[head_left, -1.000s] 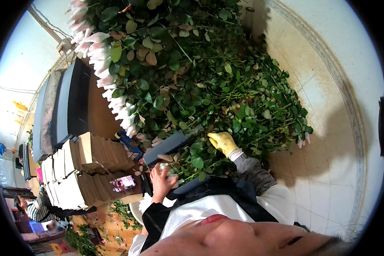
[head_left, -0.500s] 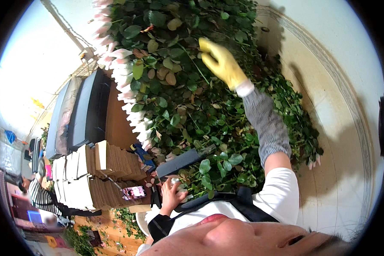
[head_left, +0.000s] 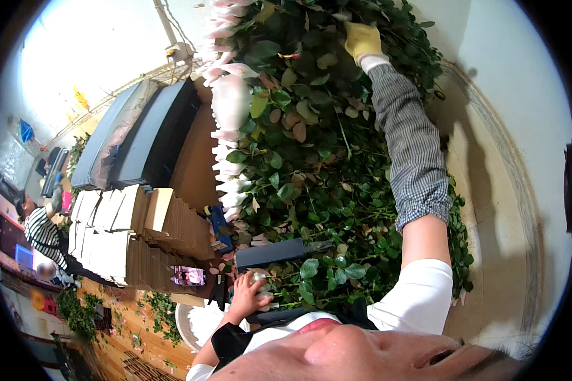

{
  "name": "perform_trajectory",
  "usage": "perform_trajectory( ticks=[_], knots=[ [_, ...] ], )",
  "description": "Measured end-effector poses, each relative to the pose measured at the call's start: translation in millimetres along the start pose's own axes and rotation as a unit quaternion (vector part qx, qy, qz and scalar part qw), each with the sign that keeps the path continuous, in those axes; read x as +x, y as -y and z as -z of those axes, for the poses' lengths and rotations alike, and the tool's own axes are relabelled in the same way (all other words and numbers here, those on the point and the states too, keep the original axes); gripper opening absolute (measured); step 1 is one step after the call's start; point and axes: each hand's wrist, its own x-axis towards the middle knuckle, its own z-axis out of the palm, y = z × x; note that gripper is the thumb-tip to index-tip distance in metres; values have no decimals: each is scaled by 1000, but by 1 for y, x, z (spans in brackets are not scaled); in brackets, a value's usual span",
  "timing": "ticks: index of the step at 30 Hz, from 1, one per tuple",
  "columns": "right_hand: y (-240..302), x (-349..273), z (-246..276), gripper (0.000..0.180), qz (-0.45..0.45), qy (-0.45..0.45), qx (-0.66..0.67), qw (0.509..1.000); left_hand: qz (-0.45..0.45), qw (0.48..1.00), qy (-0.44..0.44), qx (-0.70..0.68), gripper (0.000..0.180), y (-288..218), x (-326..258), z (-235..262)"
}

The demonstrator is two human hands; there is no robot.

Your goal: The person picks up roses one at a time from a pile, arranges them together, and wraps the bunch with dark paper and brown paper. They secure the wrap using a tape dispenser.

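Moved farther over the leafy rose pile (head_left: 324,159), my right hand (head_left: 363,42) is at its far end — pinching or not, I can't tell — my left hand (head_left: 245,297) curled round pale blooms (head_left: 258,277).

No words or numbers can be read here — the lit phone (head_left: 189,275) is too small to make any out.

Worktop (head_left: 190,151), brn. R wall (head_left: 521,89), wht., beyond worktop's R edge; patterned border strip (head_left: 513,159) at foot. R floor (head_left: 489,247), tan, part shadowed. L floor (head_left: 130,327), orange-brn., wood-look, leaf-strewn, off worktop's lower-L corner. L wall (head_left: 76,41), wht., brightly lit.
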Motion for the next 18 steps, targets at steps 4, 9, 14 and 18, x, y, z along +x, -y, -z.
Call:
perform_trajectory(
  ticks=[4, 9, 14, 18],
  knots=[
    [4, 1, 40, 14, 6, -229, 21, 973, -8, 1000, 3, 3, 59, -3, 6, 1],
    [86, -33, 59, 29, -15, -212, 377, 901, 1, 1000, -7, -6, 58, -2, 0, -1],
    [45, -148, 20, 19, 34, 47, 327, 943, 2, 1000, -4, -1, 58, -2, 0, 4],
    [-23, -194, 19, 14, -167, 177, 423, 873, -20, 999, -32, -18, 59, 3, 5, -7]
  ],
)
